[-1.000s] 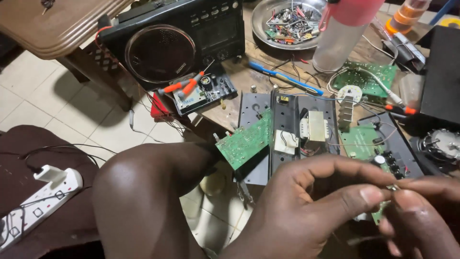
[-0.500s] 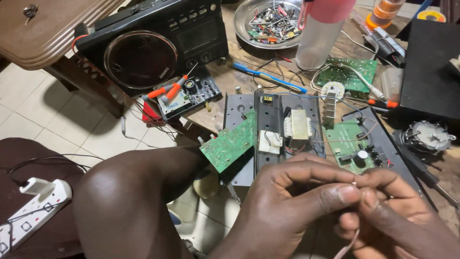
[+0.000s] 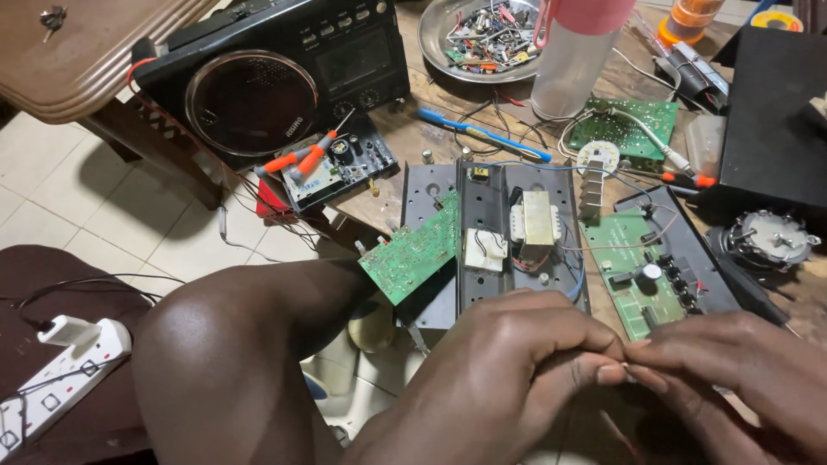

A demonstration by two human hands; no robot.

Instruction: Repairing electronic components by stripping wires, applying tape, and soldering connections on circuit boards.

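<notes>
Since a second ago the hands have been drawn lower-centre, and a tiny part [image 3: 626,372] is now pinched between left hand [image 3: 508,379] and right hand [image 3: 741,379] fingertips, below the open chassis [image 3: 491,241].

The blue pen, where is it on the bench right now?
In the head view the blue pen lies slanted at upper centre, between the metal dish of parts behind it and the open grey chassis in front, right of the black radio.
</notes>
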